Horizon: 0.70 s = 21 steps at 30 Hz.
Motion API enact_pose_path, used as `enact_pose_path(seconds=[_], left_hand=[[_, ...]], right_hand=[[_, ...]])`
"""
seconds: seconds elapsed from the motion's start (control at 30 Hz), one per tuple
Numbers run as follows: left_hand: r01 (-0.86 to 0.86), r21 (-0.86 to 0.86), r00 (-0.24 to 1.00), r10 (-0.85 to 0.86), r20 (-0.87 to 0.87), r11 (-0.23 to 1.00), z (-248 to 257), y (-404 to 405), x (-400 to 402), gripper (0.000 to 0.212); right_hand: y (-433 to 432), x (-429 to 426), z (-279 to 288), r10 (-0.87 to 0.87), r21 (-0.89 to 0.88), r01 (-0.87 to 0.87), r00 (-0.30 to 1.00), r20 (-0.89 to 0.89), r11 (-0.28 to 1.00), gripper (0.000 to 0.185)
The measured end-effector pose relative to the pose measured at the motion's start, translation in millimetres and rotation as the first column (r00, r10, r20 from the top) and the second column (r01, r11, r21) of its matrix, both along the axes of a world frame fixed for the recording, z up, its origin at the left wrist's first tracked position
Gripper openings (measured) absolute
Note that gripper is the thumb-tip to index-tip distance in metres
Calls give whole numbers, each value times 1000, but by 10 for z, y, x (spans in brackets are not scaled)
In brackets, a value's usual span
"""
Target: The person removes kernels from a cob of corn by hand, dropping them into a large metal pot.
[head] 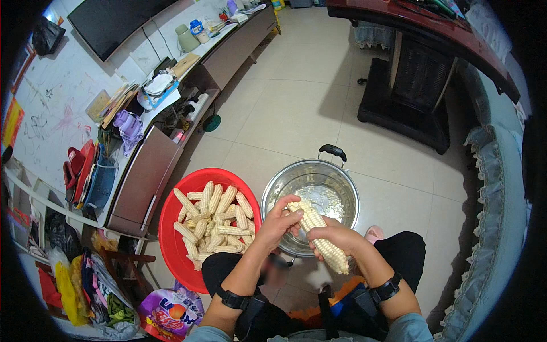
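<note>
Both hands hold one ear of pale corn slantwise above a stainless steel pot. My left hand grips its upper end, the thumb pressed against the kernels. Around the middle of the ear wraps my right hand, and the lower end sticks out below it. Loose corn kernels are scattered over the pot's bottom. To the left stands a red plastic basin heaped with pale ears or cobs of corn; how many still bear kernels is hard to tell.
A long low cabinet runs along the left wall, cluttered with bottles and papers. A dark red table on a black base stands at the upper right. A frilled pale blue sofa cover lines the right. A purple printed bag lies near the basin.
</note>
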State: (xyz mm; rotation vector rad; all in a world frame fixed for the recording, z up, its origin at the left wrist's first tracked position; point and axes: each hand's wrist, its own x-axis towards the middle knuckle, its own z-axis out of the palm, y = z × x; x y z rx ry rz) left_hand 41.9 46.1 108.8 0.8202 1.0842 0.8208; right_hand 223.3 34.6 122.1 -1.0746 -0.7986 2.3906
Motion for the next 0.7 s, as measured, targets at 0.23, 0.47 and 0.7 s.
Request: enact_pose_path(seconds=[0.23, 0.47, 0.7], left_hand=[[-62, -22, 998, 62, -18, 998, -190, 12, -22, 30], [-51, 36, 997, 53, -53, 998, -148, 54, 15, 28], [-160, 192, 985, 169, -34, 968, -218, 55, 217, 30]], right_hand=[[-61, -87, 3, 0, 6, -1, 1000, 22, 1000, 38], [-9, -112, 56, -20, 38, 20, 1000, 10, 999, 38], [3, -190, -367, -130, 311, 61, 970, 205, 948, 52]])
